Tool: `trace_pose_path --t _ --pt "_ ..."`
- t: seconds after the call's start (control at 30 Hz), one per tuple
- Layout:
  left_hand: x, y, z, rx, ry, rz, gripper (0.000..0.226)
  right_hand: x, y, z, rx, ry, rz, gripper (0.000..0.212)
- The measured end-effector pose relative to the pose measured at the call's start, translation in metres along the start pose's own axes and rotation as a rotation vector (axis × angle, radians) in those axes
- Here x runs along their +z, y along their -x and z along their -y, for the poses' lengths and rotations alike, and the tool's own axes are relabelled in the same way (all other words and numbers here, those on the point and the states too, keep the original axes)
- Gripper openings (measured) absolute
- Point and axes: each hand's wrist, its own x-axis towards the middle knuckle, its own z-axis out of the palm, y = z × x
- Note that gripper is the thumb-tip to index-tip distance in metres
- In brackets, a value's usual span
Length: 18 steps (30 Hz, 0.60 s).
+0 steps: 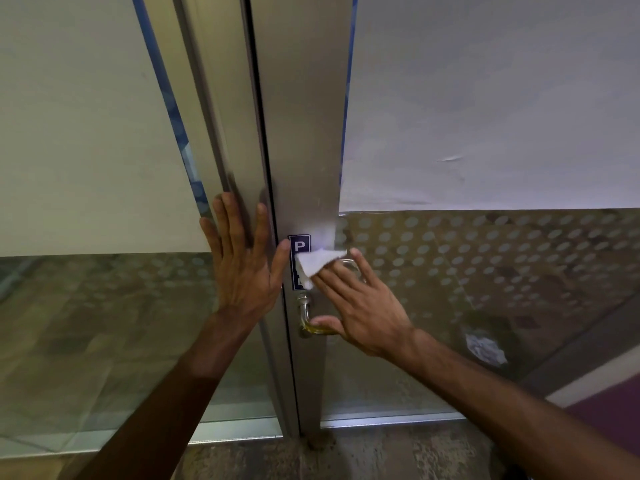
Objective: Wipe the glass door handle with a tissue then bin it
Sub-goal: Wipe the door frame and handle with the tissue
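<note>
A metal door handle (306, 315) curves out from the grey metal stile of the glass door (304, 150); its upper end shows past my fingers. My right hand (356, 303) lies over the handle and presses a folded white tissue (317, 265) against its top, just under a dark blue "P" sign (298, 245). The thumb rests on the handle's lower bend. My left hand (242, 265) is flat with spread fingers against the neighbouring door frame, left of the gap between the doors. No bin is in view.
Both glass panels carry white frosted film above and a dotted band (485, 244) at handle height. A crumpled white scrap (485, 348) shows through the right glass on the floor. Worn speckled floor (381, 455) runs along the door's foot.
</note>
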Motion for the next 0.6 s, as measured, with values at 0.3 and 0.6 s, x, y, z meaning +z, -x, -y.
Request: trace_pose_path --t 0.3,0.6 --pt "0.001 -0.001 -0.001 -0.011 -0.027 0.007 0.082 -0.009 0.003 -0.013 -0.024 0.071 -0.022 0.083" --pt "0.0 -0.001 -0.002 -0.01 -0.026 0.014 0.081 -0.014 -0.007 0.006 0.149 -0.04 -0.028 0.083"
